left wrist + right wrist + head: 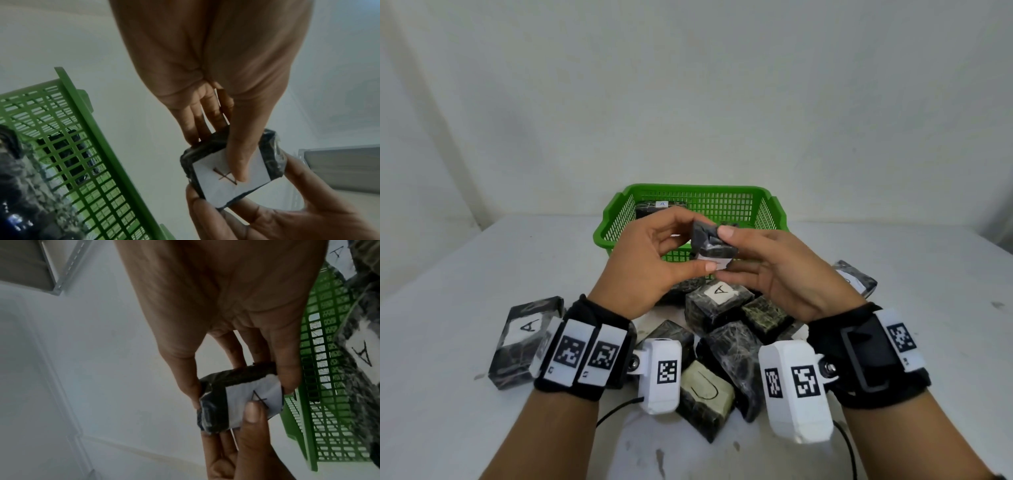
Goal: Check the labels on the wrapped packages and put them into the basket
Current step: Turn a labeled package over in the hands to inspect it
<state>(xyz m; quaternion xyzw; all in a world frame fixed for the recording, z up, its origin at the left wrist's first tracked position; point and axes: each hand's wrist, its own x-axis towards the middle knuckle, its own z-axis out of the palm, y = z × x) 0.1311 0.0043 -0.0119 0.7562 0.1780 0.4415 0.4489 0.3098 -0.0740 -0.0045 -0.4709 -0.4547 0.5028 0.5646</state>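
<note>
Both hands hold one small dark wrapped package (710,240) in the air above the front rim of the green mesh basket (726,202). My left hand (697,244) pinches it, thumb below and fingers on top. My right hand (724,255) grips its right side. In the left wrist view the package's white label (224,178) faces down and reads "A", with the left thumb (238,162) partly over it. In the right wrist view the same label (252,397) shows between the right-hand fingers (189,386).
One package labelled "A" (661,205) lies in the basket's far left corner. Several wrapped packages are piled on the white table (448,274) in front of the basket, among them one marked "A" (720,291), another "A" (527,329) at the left, and one at the right (856,279).
</note>
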